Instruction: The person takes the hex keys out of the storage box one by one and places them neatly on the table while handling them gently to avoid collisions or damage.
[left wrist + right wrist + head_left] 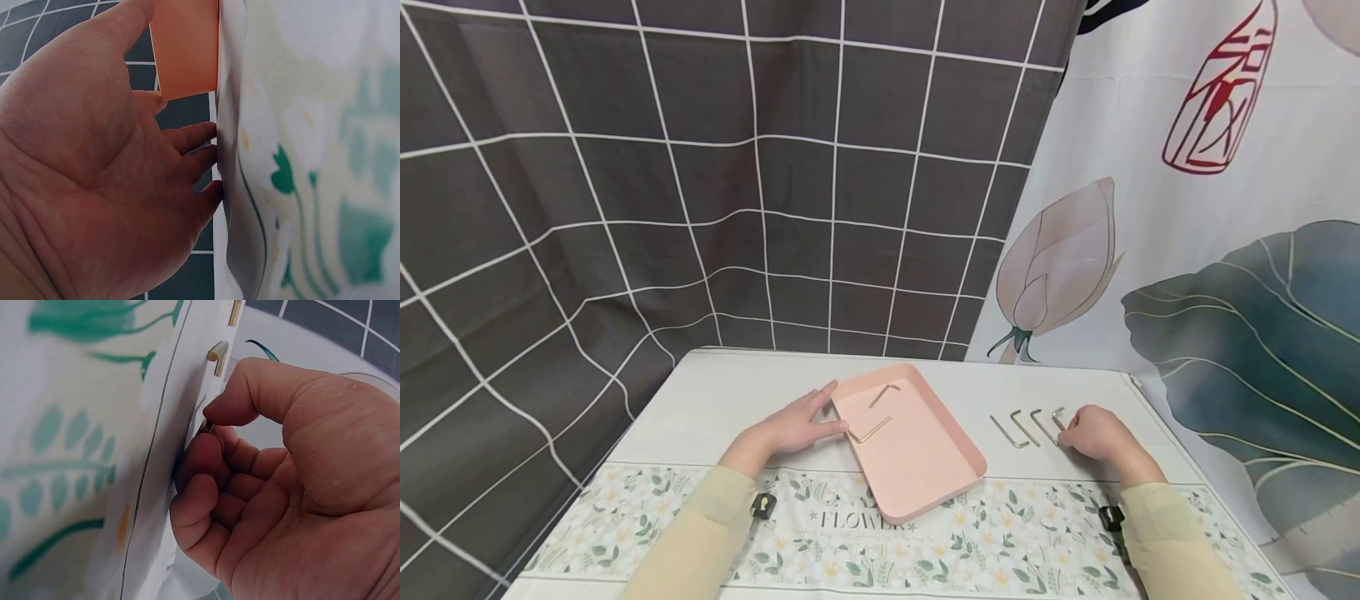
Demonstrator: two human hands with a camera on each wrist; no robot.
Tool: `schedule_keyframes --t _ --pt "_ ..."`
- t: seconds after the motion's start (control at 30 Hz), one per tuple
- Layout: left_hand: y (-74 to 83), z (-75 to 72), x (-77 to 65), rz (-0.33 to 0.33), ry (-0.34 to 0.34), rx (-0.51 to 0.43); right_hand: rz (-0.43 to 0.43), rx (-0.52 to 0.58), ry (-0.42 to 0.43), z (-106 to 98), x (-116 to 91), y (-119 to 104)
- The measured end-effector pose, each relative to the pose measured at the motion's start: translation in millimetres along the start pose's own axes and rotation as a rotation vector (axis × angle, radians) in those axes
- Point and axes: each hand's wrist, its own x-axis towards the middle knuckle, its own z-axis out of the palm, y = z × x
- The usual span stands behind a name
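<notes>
My right hand [1097,432] pinches a brass-coloured hex key [1059,416] between thumb and fingers, low over the table. In the right wrist view only a short end of that key [205,427] shows past the thumb; the curled fingers hide the rest. Three similar hex keys [1024,428] lie side by side just left of this hand. At the left, a shallow pink tray [925,467] sits at an angle. My left hand [793,425] touches its left edge, fingers extended and thumb at the rim. Inside the tray lie two hex keys [872,429], toward its far end.
A white table cover [737,379] with a floral band [820,550] lies under everything. A dark grid curtain [797,183] hangs behind the table, and a white curtain with plant prints [1105,333] hangs at the right.
</notes>
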Motion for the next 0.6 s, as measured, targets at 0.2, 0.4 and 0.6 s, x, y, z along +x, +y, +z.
schedule_keyframes --t 0.2,0.4,0.6 --pt "-0.6 1.0 0.2 -0.005 0.0 -0.001 -0.004 0.003 -0.002 -0.1 -2.1 -1.7" --pt "-3.2 2.5 2.2 -0.007 0.0 0.004 0.013 0.004 -0.009 -0.3 -1.5 -3.0" --pt "-3.7 2.3 3.1 -0.004 0.0 0.01 0.037 -0.001 -0.011 -0.4 0.4 -3.3"
